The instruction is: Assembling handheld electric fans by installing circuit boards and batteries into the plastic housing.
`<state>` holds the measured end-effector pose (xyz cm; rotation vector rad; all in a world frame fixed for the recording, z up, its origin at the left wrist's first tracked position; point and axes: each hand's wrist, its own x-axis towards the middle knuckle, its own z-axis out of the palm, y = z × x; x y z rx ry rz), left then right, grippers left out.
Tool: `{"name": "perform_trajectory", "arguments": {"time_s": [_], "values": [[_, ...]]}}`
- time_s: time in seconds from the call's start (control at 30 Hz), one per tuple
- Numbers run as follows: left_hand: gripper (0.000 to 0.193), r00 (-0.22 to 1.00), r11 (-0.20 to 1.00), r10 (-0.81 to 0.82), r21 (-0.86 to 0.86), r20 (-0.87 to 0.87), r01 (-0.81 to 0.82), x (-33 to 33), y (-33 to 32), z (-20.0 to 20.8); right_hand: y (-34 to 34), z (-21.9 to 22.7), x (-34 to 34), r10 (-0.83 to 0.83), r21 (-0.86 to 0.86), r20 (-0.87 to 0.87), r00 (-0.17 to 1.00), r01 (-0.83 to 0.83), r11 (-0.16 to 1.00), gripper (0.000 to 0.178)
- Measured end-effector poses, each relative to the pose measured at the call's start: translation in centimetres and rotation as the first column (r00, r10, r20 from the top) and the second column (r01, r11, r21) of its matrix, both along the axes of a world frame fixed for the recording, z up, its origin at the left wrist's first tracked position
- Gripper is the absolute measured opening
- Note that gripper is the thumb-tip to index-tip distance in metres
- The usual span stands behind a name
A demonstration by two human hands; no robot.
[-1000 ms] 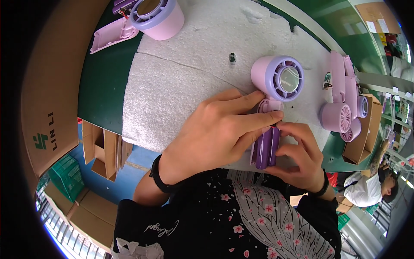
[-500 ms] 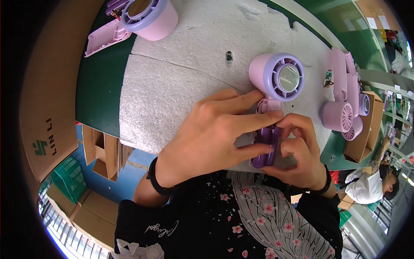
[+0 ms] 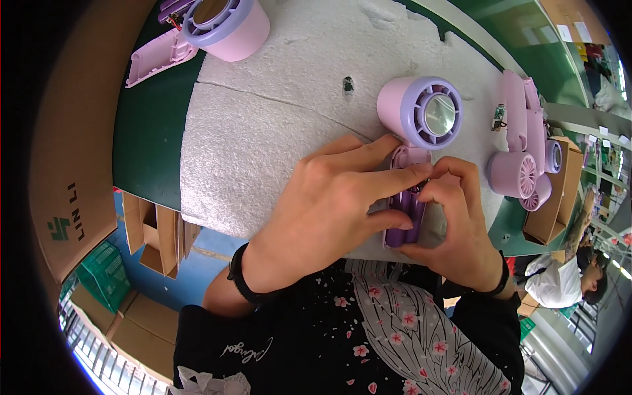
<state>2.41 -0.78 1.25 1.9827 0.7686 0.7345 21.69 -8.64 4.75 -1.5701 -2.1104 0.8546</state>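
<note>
White foam board (image 3: 257, 131) spans the frame's middle. Left hand (image 3: 336, 191), at centre, holds the pink handle (image 3: 411, 157); right hand (image 3: 469, 242) arches beside it, any pinch hidden. Right of centre, purple cells (image 3: 397, 238) look better braced: the left thumb now reaches farther across.

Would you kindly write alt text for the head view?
A person's left hand and right hand work over the open pink handle of a handheld fan, with purple cylinders inside, on white foam. More pink parts lie right; another fan head sits upper left.
</note>
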Motion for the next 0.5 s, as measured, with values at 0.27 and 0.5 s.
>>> {"name": "perform_trajectory", "arguments": {"time_s": [0.27,0.5], "values": [[0.059,0.999,1.000,0.022,0.011,0.035,-0.022,-0.1,-0.2,-0.8,-1.6,-2.1,1.1,-0.011,0.092,-0.053,0.999,0.016,0.996,0.077],[0.059,1.000,1.000,0.017,0.006,0.019,-0.017,0.0,-0.1,-0.4,-3.5,-1.7,1.0,-0.071,0.248,0.280,0.957,-0.001,0.969,0.070]]}}
